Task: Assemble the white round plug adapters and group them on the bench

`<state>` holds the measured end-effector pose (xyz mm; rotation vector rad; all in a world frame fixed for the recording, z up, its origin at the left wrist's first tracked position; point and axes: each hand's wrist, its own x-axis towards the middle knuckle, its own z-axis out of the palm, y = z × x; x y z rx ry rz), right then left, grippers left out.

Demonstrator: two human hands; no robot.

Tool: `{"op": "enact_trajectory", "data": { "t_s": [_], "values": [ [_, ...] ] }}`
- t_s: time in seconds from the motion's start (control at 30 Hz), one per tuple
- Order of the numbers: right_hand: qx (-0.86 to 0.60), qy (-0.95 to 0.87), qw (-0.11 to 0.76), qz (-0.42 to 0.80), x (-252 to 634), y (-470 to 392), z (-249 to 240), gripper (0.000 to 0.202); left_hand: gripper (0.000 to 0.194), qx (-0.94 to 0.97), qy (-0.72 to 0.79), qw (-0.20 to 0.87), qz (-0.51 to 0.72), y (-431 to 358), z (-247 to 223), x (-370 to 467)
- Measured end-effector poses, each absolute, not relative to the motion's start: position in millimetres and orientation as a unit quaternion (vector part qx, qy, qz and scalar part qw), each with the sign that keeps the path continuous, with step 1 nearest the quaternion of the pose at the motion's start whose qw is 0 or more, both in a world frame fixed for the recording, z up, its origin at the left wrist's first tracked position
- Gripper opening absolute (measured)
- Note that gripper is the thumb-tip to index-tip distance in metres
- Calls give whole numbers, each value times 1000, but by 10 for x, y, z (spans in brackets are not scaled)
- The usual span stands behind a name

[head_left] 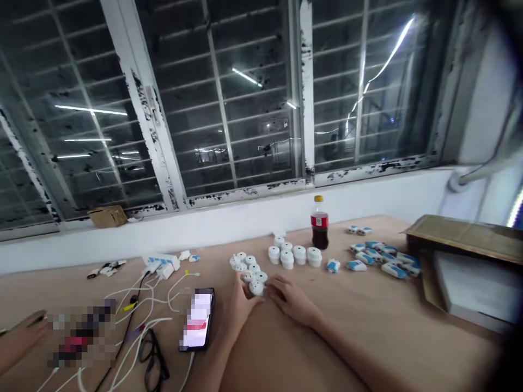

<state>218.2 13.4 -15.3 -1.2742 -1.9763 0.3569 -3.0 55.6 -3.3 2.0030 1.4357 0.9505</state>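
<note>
Small white round devices (pixel 247 261) with dark holes in their tops stand packed in a cluster on the table. At the cluster's near end, the thumb and fingers of my left hand (pixel 242 305) curve around a white round device (pixel 256 287). From the other side, the bent fingers of my right hand (pixel 292 298) press against that same device; their tips are partly hidden. Just behind stands a second group of white round devices (pixel 299 253). Left of my left forearm lies a phone (pixel 198 320) with its screen lit.
A cola bottle (pixel 319 223) stands behind the devices. Several blue-and-white pieces (pixel 376 253) lie at right, beside an open cardboard box (pixel 461 231). Left are a power strip (pixel 163 265), tangled white cables (pixel 152 294), eyeglasses (pixel 153 359) and another person's hand (pixel 28 335).
</note>
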Motion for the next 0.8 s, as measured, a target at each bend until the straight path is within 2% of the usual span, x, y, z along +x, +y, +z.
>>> {"op": "enact_trajectory", "data": {
  "t_s": [0.1,0.27,0.4,0.53,0.63,0.8],
  "values": [
    [-496,-772,376,129,2188,155,-211,45,68,735,525,248,351,575,-18,-32],
    [-486,-774,391,109,2174,209,-271,48,59,746,530,216,341,627,-48,-24],
    [-516,-748,414,55,2253,241,-221,51,37,782,506,188,312,576,-80,17],
    [-574,-698,426,-51,2436,302,-212,66,12,876,356,210,248,412,-61,91],
    [-613,-671,401,-118,2536,377,-265,74,24,892,316,214,241,325,-26,145],
    [-631,-681,344,-140,2578,521,-291,68,48,866,385,183,261,372,-22,149]
  ]
}}
